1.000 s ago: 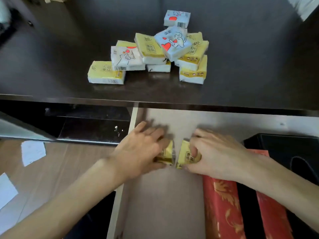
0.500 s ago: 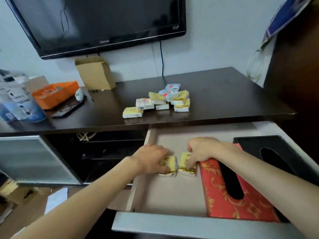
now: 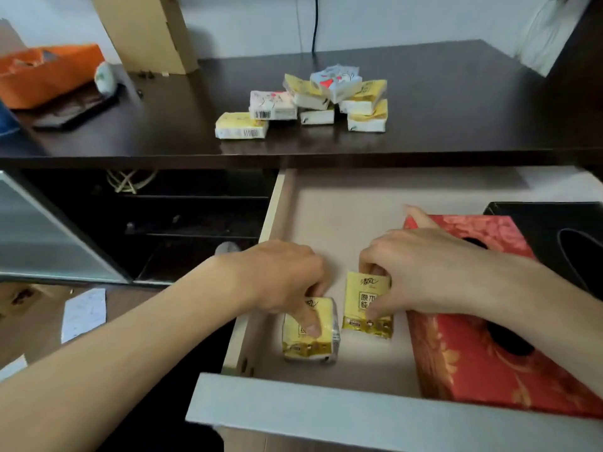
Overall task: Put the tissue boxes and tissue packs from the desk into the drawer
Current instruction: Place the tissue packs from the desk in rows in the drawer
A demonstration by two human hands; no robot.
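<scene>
Hands both down inside the open drawer [image 3: 329, 203], each on a yellow tissue pack. Left hand [image 3: 280, 275] has fingers curled over the top of the left yellow pack [image 3: 310, 334], thumb pressing its face; pack sits on the drawer floor near the front left corner. Right hand [image 3: 421, 272] clamps the right yellow pack [image 3: 367, 305] between thumb and fingers, pack just beside the left one with a narrow gap between. Can't tell if the right pack is fully resting on the floor or slightly lifted.

Just right of the right hand, under its forearm: red tissue box [image 3: 463, 360] with gold pattern, lying flat in the drawer. Beyond that, further right, black tissue box [image 3: 554, 230] against the drawer's right side.

Ahead of both hands, up on the dark surface [image 3: 456, 119]: pile of tissue packs [image 3: 326, 99], yellow and white-with-red ones heaped together, one yellow pack [image 3: 241, 125] lying apart at the pile's left near the front edge. Far left of the hands on the surface: orange box [image 3: 45, 73], cardboard box [image 3: 146, 31].
</scene>
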